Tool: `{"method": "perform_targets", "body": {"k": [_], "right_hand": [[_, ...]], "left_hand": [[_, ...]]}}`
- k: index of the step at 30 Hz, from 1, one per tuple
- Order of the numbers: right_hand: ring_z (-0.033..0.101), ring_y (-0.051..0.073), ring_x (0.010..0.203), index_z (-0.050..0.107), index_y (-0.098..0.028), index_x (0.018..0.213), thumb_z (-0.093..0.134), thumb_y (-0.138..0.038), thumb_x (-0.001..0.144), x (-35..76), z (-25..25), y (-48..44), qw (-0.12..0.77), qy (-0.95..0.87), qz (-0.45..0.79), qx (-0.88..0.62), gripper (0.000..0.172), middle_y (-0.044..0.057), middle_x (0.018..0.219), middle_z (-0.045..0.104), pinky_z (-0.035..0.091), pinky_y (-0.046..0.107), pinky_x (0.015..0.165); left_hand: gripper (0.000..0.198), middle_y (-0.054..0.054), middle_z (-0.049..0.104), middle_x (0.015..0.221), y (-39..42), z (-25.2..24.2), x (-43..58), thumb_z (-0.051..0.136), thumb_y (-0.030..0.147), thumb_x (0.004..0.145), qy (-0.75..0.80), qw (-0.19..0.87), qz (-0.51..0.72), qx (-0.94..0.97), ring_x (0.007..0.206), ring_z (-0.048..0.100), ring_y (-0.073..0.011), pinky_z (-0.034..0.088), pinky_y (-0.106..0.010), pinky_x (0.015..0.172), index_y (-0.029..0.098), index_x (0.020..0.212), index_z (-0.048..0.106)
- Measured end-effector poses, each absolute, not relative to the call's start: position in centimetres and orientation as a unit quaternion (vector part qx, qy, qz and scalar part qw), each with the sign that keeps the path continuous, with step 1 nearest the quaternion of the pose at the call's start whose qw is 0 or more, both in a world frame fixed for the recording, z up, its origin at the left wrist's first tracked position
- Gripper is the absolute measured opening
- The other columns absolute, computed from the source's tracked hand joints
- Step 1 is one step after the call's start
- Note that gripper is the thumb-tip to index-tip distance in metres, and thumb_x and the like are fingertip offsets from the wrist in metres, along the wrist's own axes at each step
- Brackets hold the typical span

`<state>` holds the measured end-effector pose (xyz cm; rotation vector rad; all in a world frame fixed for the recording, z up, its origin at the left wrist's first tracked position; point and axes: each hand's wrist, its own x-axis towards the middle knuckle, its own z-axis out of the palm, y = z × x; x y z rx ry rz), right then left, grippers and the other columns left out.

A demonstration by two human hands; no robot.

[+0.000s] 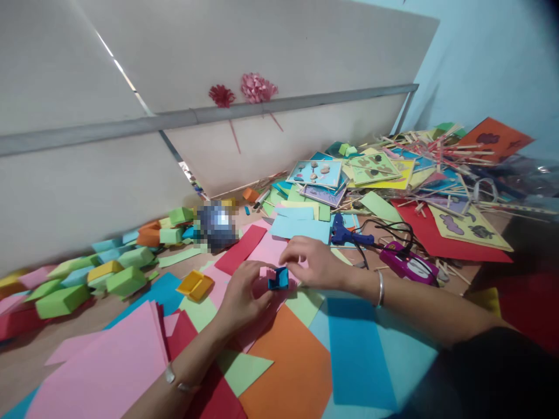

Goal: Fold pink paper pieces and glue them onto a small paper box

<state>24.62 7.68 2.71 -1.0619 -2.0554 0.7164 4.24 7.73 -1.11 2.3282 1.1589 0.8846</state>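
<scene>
My left hand [243,294] curls round the left side of a small dark blue folded-paper box [279,279], with thumb and fingers on it. A bit of pink paper [267,272] shows at the box's left edge, by the fingers. From the right, my right hand [315,263] bends its fingers in a pinch against the box's right edge. Left of my hands lies an open yellow paper box [195,285]. Under the hands are loose coloured sheets, among them an orange sheet [286,366] and a blue sheet [360,352].
Several folded paper boxes [126,279] line the left side along the white panel. A blue glue gun [349,233] and a purple power strip [408,263] with black cords lie to the right. Picture cards [317,173] and thin sticks pile up behind. A pink sheet stack [105,372] sits front left.
</scene>
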Motion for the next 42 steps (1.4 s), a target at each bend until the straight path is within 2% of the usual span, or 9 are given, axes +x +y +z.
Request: {"method": "perform_targets", "body": {"k": [4, 7, 17, 21, 27, 30, 34, 37, 42], "right_hand": [[0.046, 0.034, 0.12, 0.073, -0.017, 0.101, 0.066, -0.014, 0.078, 24.5, 2.0, 6.6, 0.167, -0.912, 0.09, -0.364, 0.024, 0.018, 0.128, 0.055, 0.041, 0.048, 0.092], [0.037, 0.036, 0.129, 0.073, -0.017, 0.104, 0.059, -0.021, 0.088, 24.0, 1.6, 6.5, 0.114, -0.918, 0.051, -0.376, 0.021, 0.018, 0.14, 0.047, 0.038, 0.051, 0.097], [0.054, 0.027, 0.115, 0.073, -0.018, 0.097, 0.069, -0.018, 0.081, 25.8, 1.8, 7.8, 0.189, -0.913, 0.123, -0.338, 0.016, 0.015, 0.126, 0.059, 0.042, 0.039, 0.092], [0.061, 0.018, 0.084, 0.069, -0.015, 0.081, 0.059, -0.029, 0.092, 29.0, 5.4, 8.7, 0.208, -0.83, 0.035, -0.517, 0.021, 0.009, 0.09, 0.068, 0.04, 0.028, 0.071], [0.065, 0.024, 0.085, 0.073, -0.012, 0.082, 0.043, -0.048, 0.098, 32.6, 8.0, 10.2, 0.056, -0.731, -0.06, -0.678, 0.048, 0.013, 0.086, 0.071, 0.037, 0.029, 0.064], [0.067, 0.025, 0.089, 0.074, -0.013, 0.092, 0.062, -0.04, 0.087, 33.4, 6.9, 10.7, -0.062, -0.759, -0.011, -0.648, 0.03, 0.015, 0.093, 0.073, 0.042, 0.027, 0.064], [0.07, 0.03, 0.09, 0.075, -0.009, 0.092, 0.071, -0.015, 0.072, 33.8, 4.7, 11.1, -0.116, -0.754, -0.007, -0.647, 0.022, 0.02, 0.091, 0.073, 0.048, 0.03, 0.068], [0.07, 0.033, 0.093, 0.076, -0.008, 0.09, 0.072, -0.013, 0.069, 34.0, 3.9, 11.6, -0.138, -0.742, -0.018, -0.656, 0.022, 0.022, 0.09, 0.073, 0.051, 0.033, 0.072], [0.069, 0.032, 0.096, 0.076, -0.01, 0.09, 0.071, -0.012, 0.067, 33.9, 3.8, 12.0, -0.154, -0.734, -0.022, -0.661, 0.024, 0.02, 0.09, 0.074, 0.052, 0.033, 0.075]], "left_hand": [[0.019, -0.007, 0.071, 0.093, 7.5, -1.4, 4.3, 0.066, 0.039, 0.077, 0.404, 0.203, 0.326, 0.83, 0.089, 0.063, -0.0244, 0.05, -0.036, 0.076, 0.021, 0.083, 0.065], [0.021, -0.008, 0.072, 0.092, 7.4, -1.5, 4.4, 0.067, 0.039, 0.077, 0.398, 0.204, 0.332, 0.83, 0.089, 0.063, -0.0249, 0.05, -0.037, 0.078, 0.021, 0.088, 0.067], [0.014, -0.008, 0.069, 0.097, 7.6, -2.0, 4.5, 0.065, 0.033, 0.078, 0.399, 0.176, 0.273, 0.858, 0.094, 0.06, -0.0261, 0.05, -0.041, 0.081, 0.02, 0.084, 0.067], [0.027, -0.01, 0.067, 0.106, 8.2, -1.7, 3.9, 0.069, 0.035, 0.075, 0.402, 0.103, 0.243, 0.877, 0.098, 0.06, -0.029, 0.05, -0.043, 0.083, 0.022, 0.099, 0.069], [0.046, -0.014, 0.067, 0.11, 11.3, 2.3, -2.9, 0.063, 0.049, 0.078, 0.487, -0.09, 0.207, 0.844, 0.099, 0.062, -0.035, 0.05, -0.048, 0.084, 0.022, 0.116, 0.064], [0.063, -0.016, 0.065, 0.116, 12.2, 3.3, -6.2, 0.073, 0.047, 0.066, 0.577, -0.081, 0.096, 0.807, 0.101, 0.063, -0.0363, 0.051, -0.047, 0.084, 0.018, 0.12, 0.059], [0.045, -0.016, 0.068, 0.099, 12.0, 2.3, -7.3, 0.074, 0.047, 0.066, 0.6, -0.021, 0.055, 0.798, 0.09, 0.067, -0.0312, 0.053, -0.038, 0.075, 0.015, 0.096, 0.062], [0.035, -0.009, 0.065, 0.075, 11.8, 1.5, -6.7, 0.07, 0.052, 0.07, 0.612, -0.034, 0.058, 0.788, 0.068, 0.065, -0.0278, 0.052, -0.036, 0.061, 0.018, 0.077, 0.06], [0.032, -0.016, 0.065, 0.109, 11.1, 1.5, -3.7, 0.065, 0.05, 0.076, 0.584, -0.078, 0.125, 0.798, 0.099, 0.063, -0.0343, 0.051, -0.044, 0.082, 0.02, 0.087, 0.064]]}}
